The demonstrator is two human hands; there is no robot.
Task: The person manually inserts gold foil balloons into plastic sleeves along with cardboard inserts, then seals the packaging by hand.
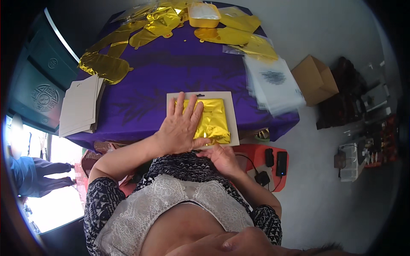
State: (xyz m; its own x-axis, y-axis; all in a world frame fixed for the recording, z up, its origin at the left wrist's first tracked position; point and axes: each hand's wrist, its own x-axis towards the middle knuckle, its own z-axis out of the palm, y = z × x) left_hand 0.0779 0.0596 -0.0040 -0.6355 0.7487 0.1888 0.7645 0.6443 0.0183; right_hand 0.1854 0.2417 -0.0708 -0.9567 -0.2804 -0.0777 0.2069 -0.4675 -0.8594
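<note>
Left hand (181, 126) lies spread on gold foil (215, 119); I cannot tell if right hand (223, 159) grips. The tablecloth (158, 68) is purple, the floor (309, 192) grey.

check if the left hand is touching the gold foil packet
Touching: the head view shows the left hand laid flat across the left side of the gold foil packet.

A green door (45, 72) with round patterns stands at the left. Bright light (62, 209) shines at lower left. A table covered in purple (183, 64) is up in the middle. Grey floor (311, 179) lies at right.
</note>
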